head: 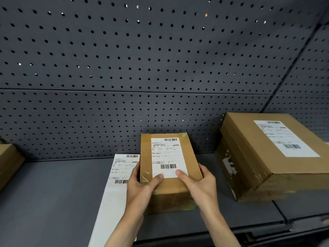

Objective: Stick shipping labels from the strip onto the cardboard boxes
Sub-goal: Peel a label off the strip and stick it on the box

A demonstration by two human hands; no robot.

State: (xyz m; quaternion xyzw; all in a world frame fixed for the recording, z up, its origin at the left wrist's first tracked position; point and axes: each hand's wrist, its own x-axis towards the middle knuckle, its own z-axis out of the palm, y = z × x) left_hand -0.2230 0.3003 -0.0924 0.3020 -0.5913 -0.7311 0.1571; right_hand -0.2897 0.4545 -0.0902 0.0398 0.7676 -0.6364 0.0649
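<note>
Two hands: both grip the near end of one small box; seemingly to steady it while its label is smoothed down
Left hand [142, 184]: fingers wrapped round the left side of the small box [170, 186]; thumb lies flat on the label's lower left corner
Right hand [199, 182]: fingers curled round the right side; thumb presses the lower right corner
Label [168, 157]: white, barcodes at top and bottom; lies flat on the box top, apparently already stuck, thumbs likely sealing the near edge
Strip [115, 182]: long white paper on the grey shelf [53, 189], just left of the small box and partly under the left hand; one printed label shows at its far end; kept near, probably for the next peel
Large box [263, 154]: farther right, already labelled on top; torn white remnants on its side
Third box [8, 161]: far left edge, only a corner visible; label cannot be seen
Back wall [160, 59]: dark pegboard behind the shelf
</note>
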